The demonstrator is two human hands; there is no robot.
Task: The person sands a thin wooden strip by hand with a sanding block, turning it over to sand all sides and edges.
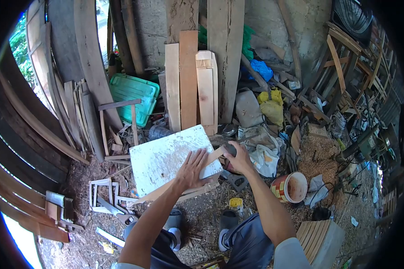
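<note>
A white, scuffed board [166, 154] forms the top of a low work stand in front of me. A narrow strip of pale wood [216, 154] lies across its right corner, its end sticking out past the edge. My left hand [193, 170] lies flat over the strip and the board, fingers stretched out and spread. At the strip's outer end, my right hand [239, 159] is closed around a dark grey block [230, 149], which is right at the wood. The fingers partly hide the block.
Wooden boards [188, 80] lean on the back wall beside a green plastic lid [134, 98]. A handsaw [114, 209] and small wooden frames [104, 193] lie left on the ground. To the right stand a paint bucket [296, 187], sawdust [318, 157] and a slatted wooden piece [312, 240].
</note>
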